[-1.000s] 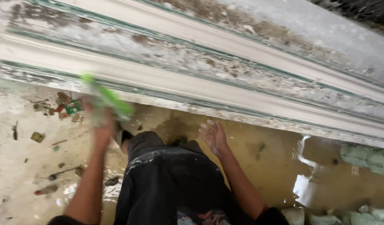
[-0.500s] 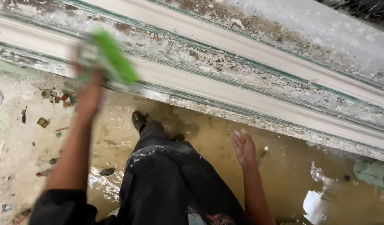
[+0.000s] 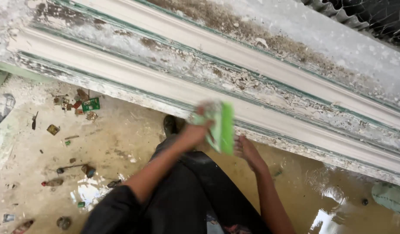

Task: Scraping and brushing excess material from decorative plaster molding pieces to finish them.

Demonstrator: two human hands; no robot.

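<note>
Soft, even daylight, glare on the wet floor [image 3: 321,203], motion blur on the hands [image 3: 217,130].

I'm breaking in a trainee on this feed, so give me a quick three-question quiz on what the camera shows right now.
1. True or false: the left hand holds a green flat block.
2. Which is the right hand doing? A) gripping the block B) open, beside the block C) out of view
3. Fill in: the floor under the person looks ____ and littered with scraps.

Key: 1 true. 2 B; whether it touches the block cannot be told. 3 wet; puddles shine beneath the flaking moulded ledge.
</note>
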